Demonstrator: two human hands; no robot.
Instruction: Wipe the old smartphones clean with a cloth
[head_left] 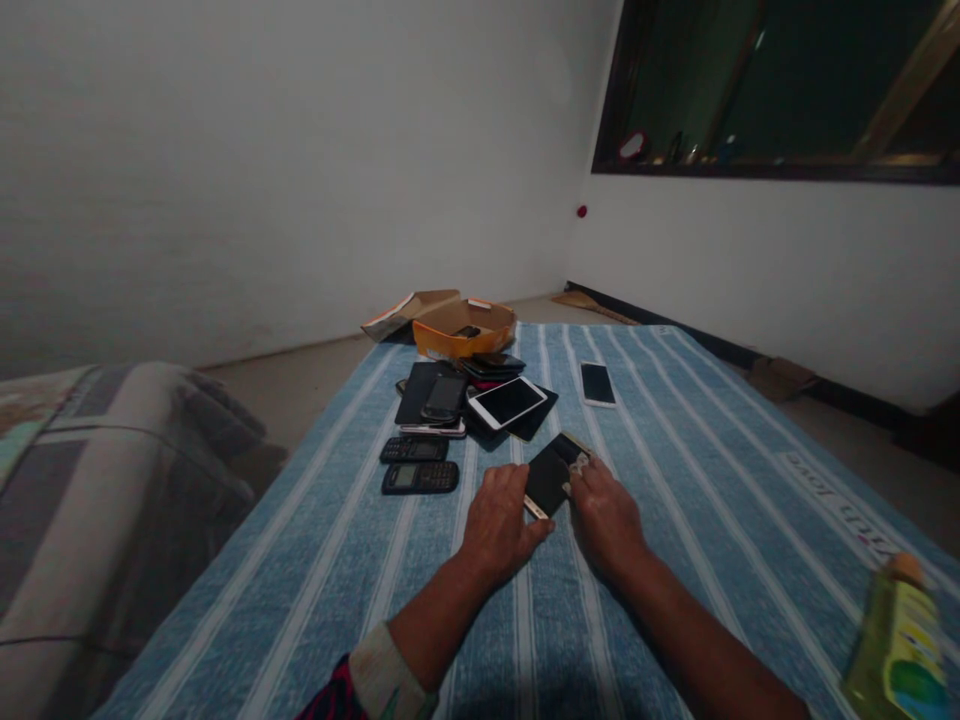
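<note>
The dark phone (546, 484), tilted with its far end toward one o'clock, lies between the two hands; whether it rests fully on the blue striped cloth (675, 560) cannot be told. The left hand (496, 522) is at its eight o'clock, gripping it narrowly, fingertips along the left edge and thumb at the near end. The right hand (604, 508) is at its four o'clock, fingers bunched on a small pale item (578, 466) against the phone's right side; what that item is cannot be made out.

At nine o'clock from the phone lie two keypad phones (420, 478), one just beyond the other. At eleven, a white-framed phone (510, 402) rests on dark flat devices, beside a stack of phones (431, 395). Farther along eleven stands an open orange box (450, 338) with a dark object inside. At one o'clock, a white phone with a dark screen (598, 384) lies apart from the rest.

Toward three o'clock, lettering (836, 505) on the cloth, turned upside down, seems to read "With love". At four o'clock, near the lower right corner, is a yellow-green bottle (896, 640); its label is too blurred to read. No phone brand is legible.
</note>
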